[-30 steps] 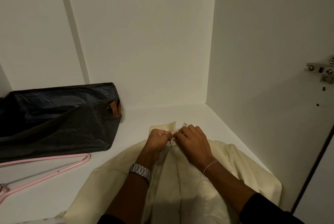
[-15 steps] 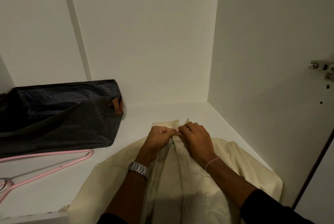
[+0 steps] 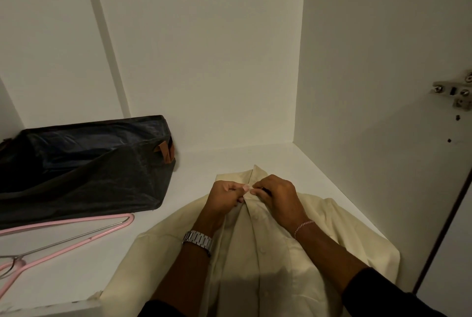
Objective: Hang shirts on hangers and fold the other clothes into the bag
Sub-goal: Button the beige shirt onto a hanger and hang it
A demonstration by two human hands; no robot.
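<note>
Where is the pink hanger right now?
In the head view, the pink hanger lies flat at the left, just in front of the dark bag, left of the cream shirt.

In front of me is a white shelf inside a cupboard, closed in by white walls at the back and on my right. A cream shirt lies flat on it, front up, collar toward the back wall, its lower part hanging over the front edge. To my left a dark bag sits against the back. A pink hanger lies flat just in front of the bag, one end beside the shirt's shoulder.
</note>
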